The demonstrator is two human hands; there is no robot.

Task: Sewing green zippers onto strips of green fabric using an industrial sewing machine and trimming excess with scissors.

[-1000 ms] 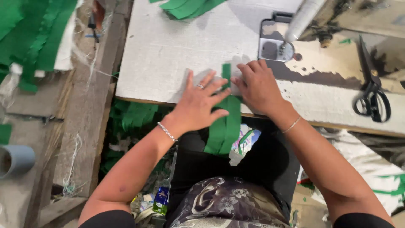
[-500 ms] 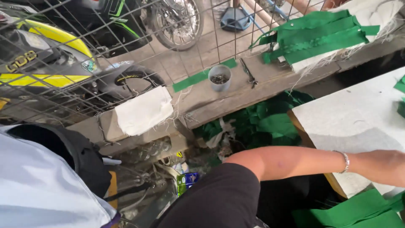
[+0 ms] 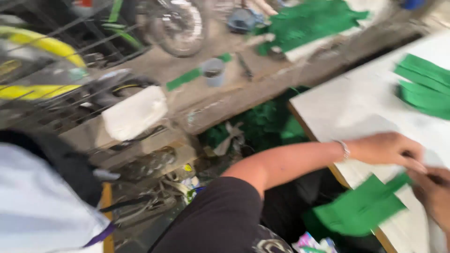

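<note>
My left hand (image 3: 386, 150) rests on the white worktable (image 3: 356, 107), fingers laid on the upper end of a green strip of fabric (image 3: 361, 208). The strip hangs over the table's near edge toward my lap. My right hand (image 3: 433, 194) is at the frame's right edge, partly cut off, touching the same strip. The picture is blurred by head motion, so the exact grip of either hand is unclear.
More green fabric pieces (image 3: 424, 86) lie on the table's far right. Green scraps (image 3: 262, 124) fill the gap beside the table. A wooden ledge carries a grey cup (image 3: 213, 71) and a white block (image 3: 133, 112). Behind a wire fence stands a motorcycle (image 3: 168, 23). A person in white (image 3: 42, 206) is at left.
My view swung left away from the table, then partly back. Both hands remain at the green strip, which lay flat under them a second ago.
</note>
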